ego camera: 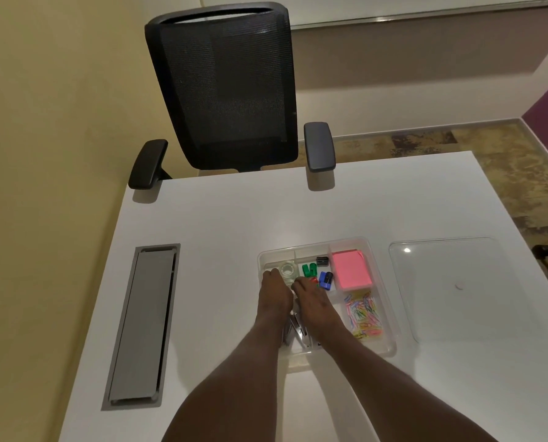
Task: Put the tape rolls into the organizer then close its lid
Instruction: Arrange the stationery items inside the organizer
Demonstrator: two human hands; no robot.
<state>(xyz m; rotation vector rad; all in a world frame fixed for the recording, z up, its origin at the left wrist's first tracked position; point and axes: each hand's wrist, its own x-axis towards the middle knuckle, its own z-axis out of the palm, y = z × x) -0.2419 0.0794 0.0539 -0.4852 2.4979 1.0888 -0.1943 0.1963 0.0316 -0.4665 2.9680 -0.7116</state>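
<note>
A clear plastic organizer (375, 247) lies on the white desk with its lid off. A clear tape roll (288, 269) lies flat in its back-left compartment. My left hand (274, 295) reaches into that compartment, its fingertips curled onto the roll's left edge. My right hand (314, 301) is beside it, its fingers pointing down just in front of the roll; what is under them is hidden. The transparent lid (451, 291) lies flat on the desk to the right of the organizer.
The organizer also holds pink sticky notes (351, 271), green (309, 269), blue (326, 280) and black (322, 260) small items, and coloured paper clips (363, 314). A grey cable hatch (145, 323) is set into the desk at left. A black office chair (228, 90) stands behind the desk.
</note>
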